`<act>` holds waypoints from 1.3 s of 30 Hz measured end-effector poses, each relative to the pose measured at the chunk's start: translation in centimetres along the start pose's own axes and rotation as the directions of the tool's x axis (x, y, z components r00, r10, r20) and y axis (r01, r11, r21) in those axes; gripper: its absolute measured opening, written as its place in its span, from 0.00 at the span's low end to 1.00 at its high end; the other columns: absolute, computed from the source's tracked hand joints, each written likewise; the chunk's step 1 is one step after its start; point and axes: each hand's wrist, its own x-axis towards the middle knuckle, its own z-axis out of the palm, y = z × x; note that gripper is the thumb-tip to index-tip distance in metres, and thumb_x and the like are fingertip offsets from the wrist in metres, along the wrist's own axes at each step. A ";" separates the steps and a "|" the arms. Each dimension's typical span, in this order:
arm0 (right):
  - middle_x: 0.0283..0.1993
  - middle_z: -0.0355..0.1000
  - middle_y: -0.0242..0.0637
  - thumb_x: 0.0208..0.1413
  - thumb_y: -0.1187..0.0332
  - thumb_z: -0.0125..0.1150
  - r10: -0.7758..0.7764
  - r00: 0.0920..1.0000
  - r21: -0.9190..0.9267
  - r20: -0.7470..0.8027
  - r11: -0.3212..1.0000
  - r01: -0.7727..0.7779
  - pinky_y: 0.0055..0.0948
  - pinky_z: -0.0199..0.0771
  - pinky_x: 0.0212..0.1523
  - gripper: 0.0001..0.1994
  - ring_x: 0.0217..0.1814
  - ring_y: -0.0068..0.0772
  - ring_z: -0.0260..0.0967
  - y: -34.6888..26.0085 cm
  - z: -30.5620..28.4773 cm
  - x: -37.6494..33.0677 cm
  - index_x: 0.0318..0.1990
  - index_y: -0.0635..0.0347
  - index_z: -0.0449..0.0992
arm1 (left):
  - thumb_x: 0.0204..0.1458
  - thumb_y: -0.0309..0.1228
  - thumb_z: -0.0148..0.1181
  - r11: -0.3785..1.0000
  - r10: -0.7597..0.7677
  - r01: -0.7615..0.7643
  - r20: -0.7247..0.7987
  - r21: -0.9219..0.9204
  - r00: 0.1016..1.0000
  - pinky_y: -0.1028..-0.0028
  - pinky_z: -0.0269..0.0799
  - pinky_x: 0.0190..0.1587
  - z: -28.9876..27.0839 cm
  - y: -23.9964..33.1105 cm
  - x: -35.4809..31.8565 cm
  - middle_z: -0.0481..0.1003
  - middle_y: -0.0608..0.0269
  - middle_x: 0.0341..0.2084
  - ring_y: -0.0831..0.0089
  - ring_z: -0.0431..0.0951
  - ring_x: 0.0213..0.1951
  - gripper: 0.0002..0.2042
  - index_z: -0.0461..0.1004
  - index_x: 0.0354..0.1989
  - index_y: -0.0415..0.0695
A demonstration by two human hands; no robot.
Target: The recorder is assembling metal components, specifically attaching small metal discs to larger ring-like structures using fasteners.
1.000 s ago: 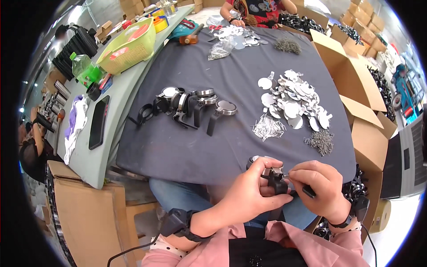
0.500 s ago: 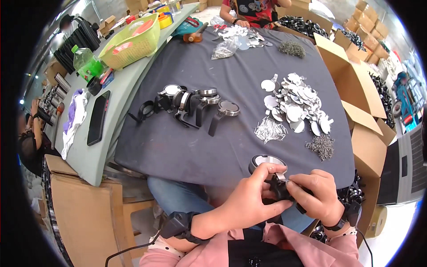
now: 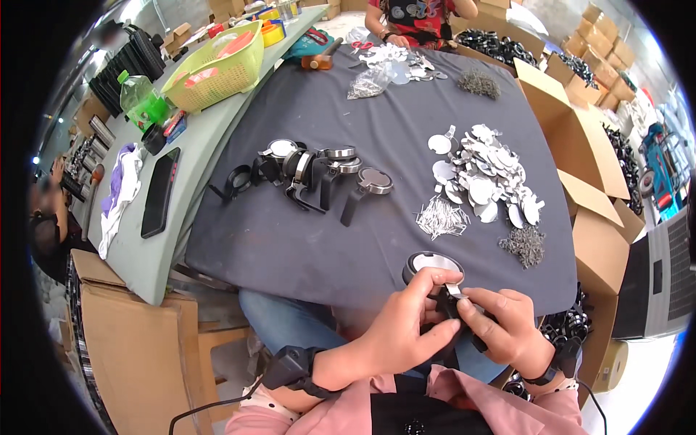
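Note:
Just over the table's near edge, my left hand grips a round, black-rimmed lid-like part with a pale metal disc in it. My left thumb and forefinger are around its black handle end, where a small metal tab shows. Against that same end my right hand presses its thumb and forefinger together; anything pinched between them is too small to make out. Beyond my hands lie a heap of thin white pins, a pile of small dark wire springs and a heap of silvery tabbed discs.
Several similar black-handled parts lie on the dark cloth at left. A green side table holds a phone, a yellow-green basket and a bottle. Open cardboard boxes line the right. Another person sits opposite.
My right thumb and fingers have shifted slightly on the handle end. The metal tab shows more plainly, and the held part has moved slightly left.

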 end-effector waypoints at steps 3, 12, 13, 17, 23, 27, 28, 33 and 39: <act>0.42 0.74 0.44 0.38 0.75 0.62 -0.033 0.999 -0.081 0.014 0.996 0.034 0.18 0.59 0.17 0.18 0.19 0.19 0.61 -0.3 0.2 0.1 0.42 0.67 0.78 | 0.53 0.20 0.49 0.999 0.004 -0.003 0.015 -0.044 1.000 0.77 0.71 0.44 -0.4 -0.4 0.2 0.69 0.58 0.44 0.78 0.72 0.45 0.22 0.57 0.58 0.35; 0.43 0.72 0.41 0.38 0.74 0.62 -0.040 0.998 -0.111 0.045 0.993 0.045 0.18 0.58 0.16 0.19 0.18 0.16 0.59 0.0 1.5 -1.0 0.43 0.64 0.79 | 0.53 0.19 0.47 0.975 0.010 0.007 -0.077 0.220 0.997 0.78 0.72 0.37 -1.3 -1.7 0.7 0.72 0.60 0.37 0.83 0.72 0.34 0.17 0.62 0.52 0.34; 0.43 0.73 0.41 0.38 0.74 0.61 -0.030 0.998 -0.057 0.049 0.998 0.033 0.18 0.58 0.16 0.19 0.18 0.17 0.60 0.2 1.7 -1.3 0.43 0.64 0.78 | 0.53 0.19 0.46 0.969 0.008 0.011 -0.078 0.248 0.997 0.78 0.72 0.37 -1.5 -1.9 0.7 0.73 0.58 0.37 0.81 0.74 0.34 0.16 0.62 0.52 0.35; 0.42 0.74 0.38 0.38 0.75 0.60 0.063 0.998 0.073 0.003 0.995 -0.063 0.26 0.65 0.19 0.16 0.19 0.26 0.66 3.5 3.1 -3.2 0.40 0.60 0.79 | 0.56 0.19 0.45 0.990 -0.059 0.071 -0.098 0.125 0.993 0.75 0.76 0.38 -1.9 -3.2 0.9 0.76 0.50 0.36 0.71 0.80 0.34 0.15 0.62 0.52 0.37; 0.38 0.72 0.34 0.42 0.76 0.58 0.413 0.895 -0.186 0.169 0.905 -0.382 0.35 0.74 0.27 0.09 0.28 0.39 0.73 13.4 7.1 -5.0 0.34 0.56 0.78 | 0.59 0.22 0.43 0.974 -0.176 0.164 -0.063 -0.155 0.982 0.68 0.79 0.36 -3.3 -3.9 1.2 0.76 0.42 0.36 0.59 0.82 0.34 0.12 0.61 0.51 0.38; 0.32 0.67 0.35 0.44 0.75 0.57 0.364 0.832 -0.265 0.418 0.925 -0.272 0.34 0.74 0.27 0.03 0.28 0.39 0.72 15.8 8.7 -4.4 0.27 0.57 0.74 | 0.56 0.24 0.46 0.921 -0.177 0.155 -0.029 -0.357 0.984 0.66 0.79 0.34 -4.3 -4.0 1.3 0.75 0.39 0.36 0.57 0.81 0.31 0.13 0.61 0.51 0.39; 0.30 0.65 0.36 0.44 0.75 0.56 0.356 0.812 -0.287 0.463 0.927 -0.243 0.35 0.74 0.27 0.01 0.27 0.40 0.71 15.8 8.5 -3.7 0.25 0.58 0.71 | 0.58 0.26 0.46 0.900 -0.182 0.160 -0.016 -0.406 0.983 0.67 0.77 0.38 -4.2 -3.4 1.4 0.74 0.43 0.37 0.59 0.81 0.33 0.13 0.61 0.51 0.37; 0.30 0.68 0.38 0.44 0.73 0.58 0.394 0.745 -0.371 0.538 0.904 -0.211 0.35 0.75 0.29 0.03 0.29 0.40 0.72 16.2 9.2 -3.1 0.26 0.61 0.70 | 0.57 0.28 0.47 0.813 -0.164 0.183 0.084 -0.552 0.983 0.67 0.78 0.36 -4.4 -2.9 1.4 0.74 0.40 0.37 0.59 0.81 0.30 0.14 0.61 0.51 0.38; 0.30 0.70 0.40 0.44 0.74 0.62 0.508 0.778 -0.280 0.370 0.859 -0.428 0.34 0.73 0.30 0.05 0.30 0.41 0.72 14.3 6.2 -2.9 0.28 0.62 0.71 | 0.56 0.27 0.46 0.764 -0.137 0.195 0.140 -0.615 0.981 0.66 0.78 0.35 -3.4 -1.7 1.2 0.74 0.40 0.37 0.59 0.80 0.29 0.15 0.60 0.51 0.39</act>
